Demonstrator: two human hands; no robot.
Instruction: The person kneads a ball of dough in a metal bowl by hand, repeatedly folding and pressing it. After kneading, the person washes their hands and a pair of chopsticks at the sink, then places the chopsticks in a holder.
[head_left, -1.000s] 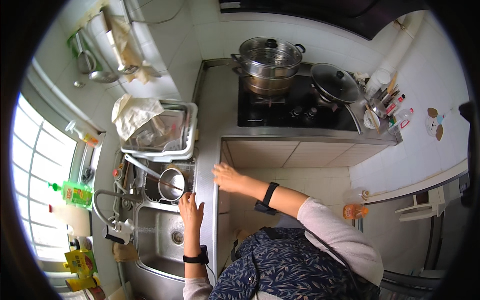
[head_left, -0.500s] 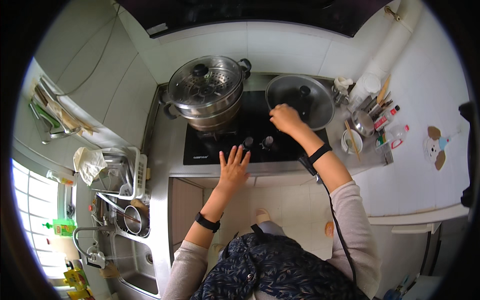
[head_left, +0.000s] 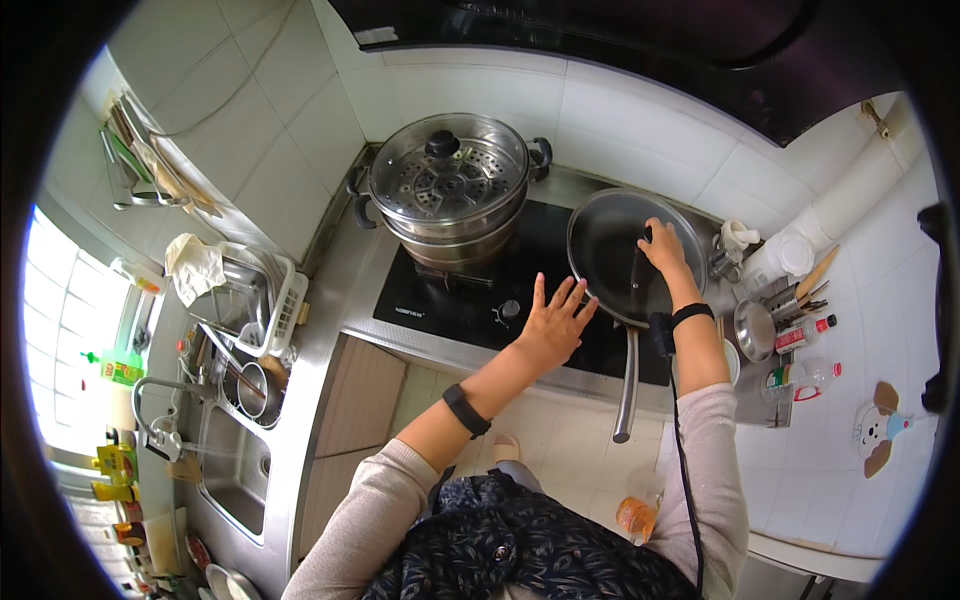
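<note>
A black frying pan with a glass lid (head_left: 612,245) stands on the right side of the black glass cooktop (head_left: 440,295). The pan's metal handle (head_left: 627,390) points toward me, past the counter's front edge. My right hand (head_left: 668,250) has its fingers closed about the lid's black knob; the lid lies on the pan. Over the cooktop's front, close to the pan's near rim, my left hand (head_left: 552,328) is spread and holds nothing. A round control knob (head_left: 509,310) sits just left of its fingers. On the left burner stands a two-tier steel steamer (head_left: 460,235) under a glass lid.
Bottles (head_left: 808,332), a steel bowl (head_left: 755,331) and a utensil holder (head_left: 780,300) crowd the counter's right end. At left are a dish rack (head_left: 283,315) and a sink (head_left: 235,465) with the tap running. The range hood (head_left: 600,25) hangs above.
My right hand has moved from the lid's near-left edge to its knob. The pan handle now shows. My left hand has moved right, toward the pan, and the view has turned.
</note>
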